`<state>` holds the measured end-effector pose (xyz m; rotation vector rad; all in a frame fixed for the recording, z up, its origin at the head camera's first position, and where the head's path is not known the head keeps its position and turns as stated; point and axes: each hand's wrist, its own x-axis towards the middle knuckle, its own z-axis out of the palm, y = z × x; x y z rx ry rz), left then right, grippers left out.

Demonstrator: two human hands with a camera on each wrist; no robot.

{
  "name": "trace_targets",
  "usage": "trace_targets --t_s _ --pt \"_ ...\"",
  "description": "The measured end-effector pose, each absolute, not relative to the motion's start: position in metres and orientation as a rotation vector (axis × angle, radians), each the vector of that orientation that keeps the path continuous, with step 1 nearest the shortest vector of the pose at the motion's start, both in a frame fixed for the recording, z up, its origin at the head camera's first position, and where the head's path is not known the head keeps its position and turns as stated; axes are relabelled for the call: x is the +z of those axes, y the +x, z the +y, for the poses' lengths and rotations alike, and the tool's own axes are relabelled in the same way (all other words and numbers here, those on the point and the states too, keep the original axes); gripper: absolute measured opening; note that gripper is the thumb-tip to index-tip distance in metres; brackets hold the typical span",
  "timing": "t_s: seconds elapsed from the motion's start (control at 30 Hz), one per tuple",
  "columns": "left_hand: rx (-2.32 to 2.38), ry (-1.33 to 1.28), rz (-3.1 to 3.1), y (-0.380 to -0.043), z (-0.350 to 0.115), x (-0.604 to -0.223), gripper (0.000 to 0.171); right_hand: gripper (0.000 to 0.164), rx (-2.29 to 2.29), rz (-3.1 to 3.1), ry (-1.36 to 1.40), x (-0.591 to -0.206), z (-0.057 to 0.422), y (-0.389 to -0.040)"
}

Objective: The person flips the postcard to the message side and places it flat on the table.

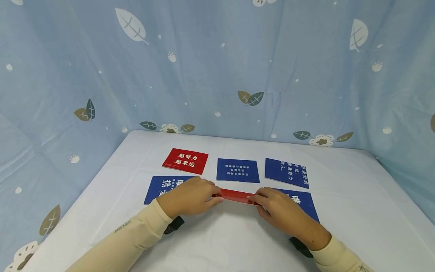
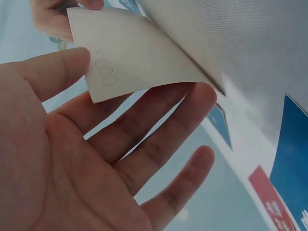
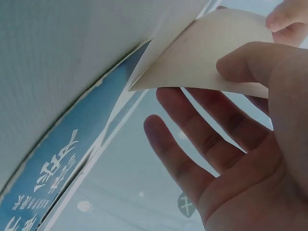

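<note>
Both hands hold one red card (image 1: 234, 195) at the near middle of the table, its red face turned away from the person. The left hand (image 1: 195, 196) pinches its left end between thumb and fingers, and the right hand (image 1: 283, 209) pinches its right end the same way. In the left wrist view the card's pale back (image 2: 139, 53) is bowed, with a row of small printed circles near one end. The right wrist view shows the thumb lying on that pale back (image 3: 192, 60), with fingers behind it. The card's lower edge seems close to the white cloth.
Beyond the hands lie a red card with white lettering (image 1: 185, 161), a blue card (image 1: 238, 170) and another blue card (image 1: 287, 173). One blue card (image 1: 154, 189) is partly behind the left hand, another (image 1: 306, 204) behind the right. A patterned blue curtain (image 1: 217, 68) hangs behind the white table (image 1: 357, 211).
</note>
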<state>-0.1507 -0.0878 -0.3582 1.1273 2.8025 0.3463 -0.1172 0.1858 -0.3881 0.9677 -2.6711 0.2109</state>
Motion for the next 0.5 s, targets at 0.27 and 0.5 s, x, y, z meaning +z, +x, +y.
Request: trace_targets --t_s 0.27,0.5 --pt "0.353 1.126 2.825 -0.1501 -0.0875 -0.3564 0.025 0.030 0.217 -2.655 0.965 -0.3836 0.1833 -0.1143" --pt "0.378 1.218 2.854 -0.1528 -0.0882 -0.3573 0.022 0.034 0.217 -2.661 0.903 -0.3810 0.1818 -0.1130"
